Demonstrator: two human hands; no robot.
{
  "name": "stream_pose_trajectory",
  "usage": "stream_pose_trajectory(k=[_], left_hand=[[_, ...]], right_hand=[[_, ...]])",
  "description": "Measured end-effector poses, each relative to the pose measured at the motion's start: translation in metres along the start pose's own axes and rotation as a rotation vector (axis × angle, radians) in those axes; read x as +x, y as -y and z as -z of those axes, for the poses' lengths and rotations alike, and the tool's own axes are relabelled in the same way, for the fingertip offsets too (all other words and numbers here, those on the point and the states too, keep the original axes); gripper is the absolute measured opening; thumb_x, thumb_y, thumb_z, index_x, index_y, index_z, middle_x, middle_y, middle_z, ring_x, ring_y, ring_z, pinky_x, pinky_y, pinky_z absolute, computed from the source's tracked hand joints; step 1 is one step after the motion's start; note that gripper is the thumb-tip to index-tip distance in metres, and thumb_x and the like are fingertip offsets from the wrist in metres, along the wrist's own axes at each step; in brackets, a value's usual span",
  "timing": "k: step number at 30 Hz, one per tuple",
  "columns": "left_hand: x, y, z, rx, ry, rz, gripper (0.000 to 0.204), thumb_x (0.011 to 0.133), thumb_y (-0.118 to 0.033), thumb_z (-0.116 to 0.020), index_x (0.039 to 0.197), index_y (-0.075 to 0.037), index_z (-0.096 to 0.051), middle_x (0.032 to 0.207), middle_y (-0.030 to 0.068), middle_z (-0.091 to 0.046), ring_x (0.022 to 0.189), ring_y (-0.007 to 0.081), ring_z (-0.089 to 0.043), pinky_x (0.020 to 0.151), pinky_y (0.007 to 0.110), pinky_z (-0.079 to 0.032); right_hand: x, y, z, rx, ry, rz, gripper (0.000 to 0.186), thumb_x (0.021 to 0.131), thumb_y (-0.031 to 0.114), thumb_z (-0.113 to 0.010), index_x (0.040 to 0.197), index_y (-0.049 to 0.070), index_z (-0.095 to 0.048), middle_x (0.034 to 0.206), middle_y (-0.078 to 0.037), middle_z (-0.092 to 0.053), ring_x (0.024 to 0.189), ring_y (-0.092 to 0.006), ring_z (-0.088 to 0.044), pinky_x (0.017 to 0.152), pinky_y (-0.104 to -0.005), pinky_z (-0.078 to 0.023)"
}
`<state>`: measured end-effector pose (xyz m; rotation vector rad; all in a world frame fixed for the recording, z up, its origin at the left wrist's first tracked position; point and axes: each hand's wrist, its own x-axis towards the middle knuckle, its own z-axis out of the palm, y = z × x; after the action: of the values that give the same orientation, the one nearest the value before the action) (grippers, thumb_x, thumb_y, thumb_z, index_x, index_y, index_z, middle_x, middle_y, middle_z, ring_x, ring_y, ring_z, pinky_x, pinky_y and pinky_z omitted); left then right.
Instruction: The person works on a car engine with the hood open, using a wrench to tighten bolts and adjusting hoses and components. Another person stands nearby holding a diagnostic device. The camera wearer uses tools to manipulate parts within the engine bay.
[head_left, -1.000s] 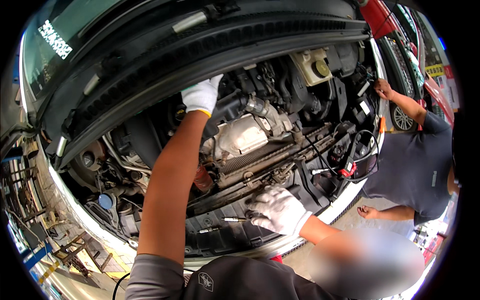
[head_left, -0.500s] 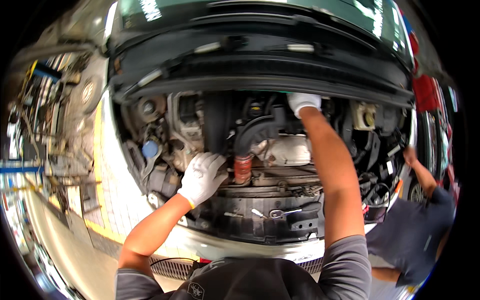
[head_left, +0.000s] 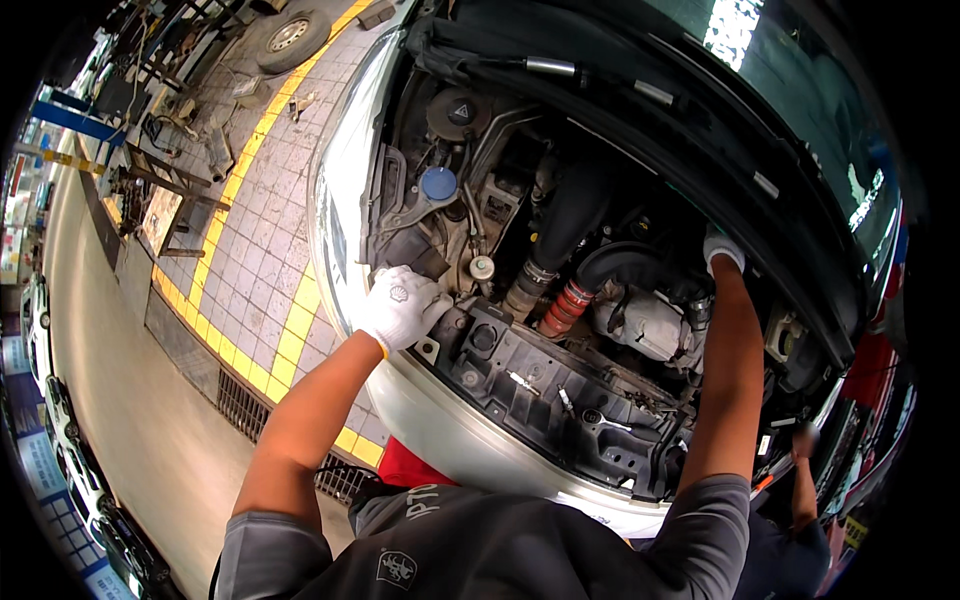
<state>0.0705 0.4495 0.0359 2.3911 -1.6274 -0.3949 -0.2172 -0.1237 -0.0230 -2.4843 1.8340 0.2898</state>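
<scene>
My left hand, in a white knit glove, rests on the front left corner of the engine bay, by the headlight. Its fingers are curled downward and closed; what lies under them is hidden. Deep at the back of the engine, beneath the cowl edge, is my right hand, also gloved. Only its back and cuff show; the fingers are out of sight. Between the hands lie a red ribbed hose, a black curved intake pipe and a silvery heat shield.
A ratchet and small white-and-metal parts, perhaps spark plugs, lie on the black front panel. A blue-capped reservoir stands at the left. Another person's hand is at the car's right side. A wheel lies on the tiled floor.
My view has swung to the left. My left hand has shifted from beside the red hose to the front left corner, its fingers now curled. My right hand remains at the back.
</scene>
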Motion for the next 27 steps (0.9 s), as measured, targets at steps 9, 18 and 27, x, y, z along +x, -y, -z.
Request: stream_pose_trajectory(k=[9,18,27], left_hand=[[-0.004,0.003,0.001,0.003,0.032,0.04,0.028,0.098,-0.035,-0.064,0.099,-0.01,-0.079,0.096,0.0104,-0.077,0.097,0.0318,-0.071,0.097,0.046,-0.049],[0.009,-0.003,0.0,0.039,0.06,0.029,0.029,0.098,-0.035,-0.064,0.098,-0.01,-0.079,0.092,0.0114,-0.077,0.096,0.0338,-0.07,0.091,0.047,-0.05],[0.003,-0.005,0.007,0.04,0.03,0.063,0.027,0.097,-0.034,-0.066,0.093,-0.012,-0.079,0.088,0.0115,-0.076,0.092,0.0352,-0.07,0.088,0.048,-0.051]], right_hand=[[-0.027,0.022,0.017,-0.012,-0.126,0.075,0.068,0.109,0.056,-0.039,0.162,0.014,-0.041,0.17,-0.015,-0.035,0.157,-0.0373,-0.031,0.129,-0.0454,-0.026],[-0.013,-0.015,0.014,-0.155,-0.107,0.182,0.062,0.11,0.049,-0.045,0.164,0.019,-0.04,0.174,-0.011,-0.028,0.16,-0.0356,-0.025,0.131,-0.0447,-0.024],[-0.019,-0.005,0.006,0.107,-0.087,0.184,0.058,0.106,0.029,-0.062,0.159,0.013,-0.046,0.17,-0.013,-0.038,0.153,-0.0358,-0.038,0.128,-0.0435,-0.028]])
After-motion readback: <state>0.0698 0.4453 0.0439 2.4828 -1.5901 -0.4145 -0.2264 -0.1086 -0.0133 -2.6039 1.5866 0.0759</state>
